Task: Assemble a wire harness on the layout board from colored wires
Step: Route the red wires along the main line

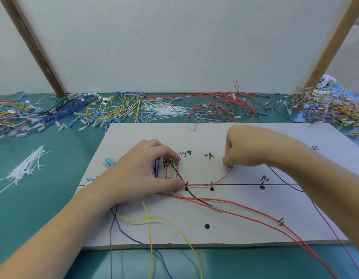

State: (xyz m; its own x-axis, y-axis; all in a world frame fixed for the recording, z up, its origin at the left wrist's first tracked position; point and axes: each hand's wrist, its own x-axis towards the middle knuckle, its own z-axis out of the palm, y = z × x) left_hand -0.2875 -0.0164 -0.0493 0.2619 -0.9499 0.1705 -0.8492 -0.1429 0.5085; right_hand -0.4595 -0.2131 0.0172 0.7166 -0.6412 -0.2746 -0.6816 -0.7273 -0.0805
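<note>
From the head view, the left hand (142, 174) pins a bundle of wires against the layout board (245, 222), fingers curled round them; the right hand (241, 150) pinches the red wire (223, 179) (thin, limp, springy), best held near the pegs.

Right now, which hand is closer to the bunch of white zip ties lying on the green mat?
Left. The left hand rests on the board's left part, to the right of the white zip ties. The right hand is farther right, pinching a red wire.
</note>
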